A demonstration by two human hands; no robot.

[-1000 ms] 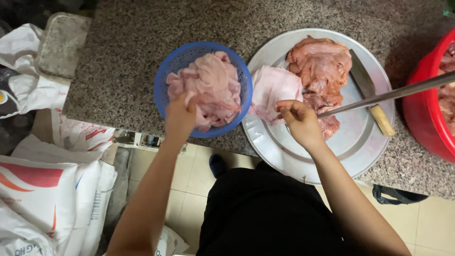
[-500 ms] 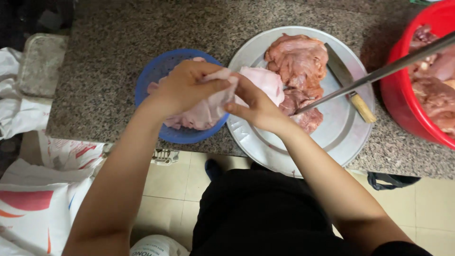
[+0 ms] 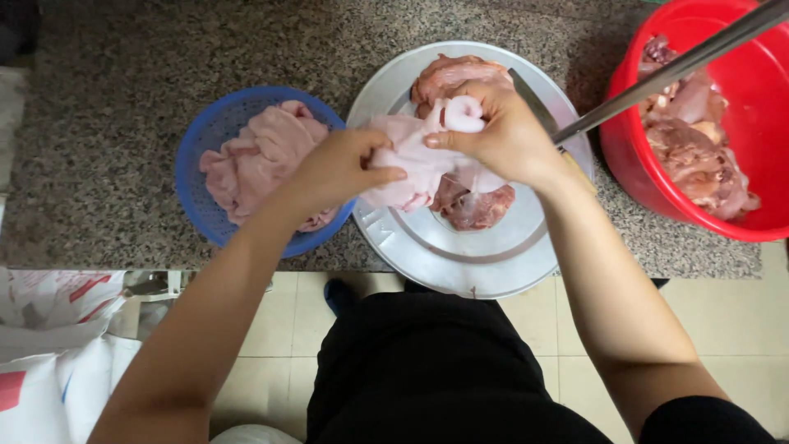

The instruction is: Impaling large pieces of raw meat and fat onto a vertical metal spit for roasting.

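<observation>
Change: half a second ago both hands held the pale meat low between basket and tray; they have since carried it to the right, over the tray's left half, and the right hand has risen toward the tray's 12 o'clock.
Left hand [image 3: 341, 168]: fingers curled, thumb pressed on top, pinching the left end of the pale meat piece [image 3: 415, 160].
Right hand [image 3: 503, 136]: fingers bent and drawn together, gripping the upper right end of the same piece, where it curls into a roll just beside the fingertips.
Pale meat piece: stretched between the two hands, held above the tray at about its 10 o'clock, sagging in the middle; whether it touches the meat beneath cannot be told.
Round metal tray [image 3: 460, 263]: sits on the speckled stone counter [image 3: 107, 123], its 6 o'clock rim overhanging the counter edge.
Darker meat [image 3: 477, 205]: lies at the tray's centre and toward 12 o'clock, partly hidden by the right hand.
Blue basket [image 3: 197, 148]: at 9 o'clock of the tray, rims just beside each other, heaped with pale pink meat.
Red basin [image 3: 740, 99]: at 3 o'clock of the tray, holding darker reddish meat.
Metal rod [image 3: 666, 70]: runs slantwise from the tray's 2 o'clock edge up over the basin.
Knife blade [image 3: 532, 103]: shows just behind the right hand, at 1 o'clock on the tray.
White sacks [image 3: 57, 345]: on the floor at lower left.
</observation>
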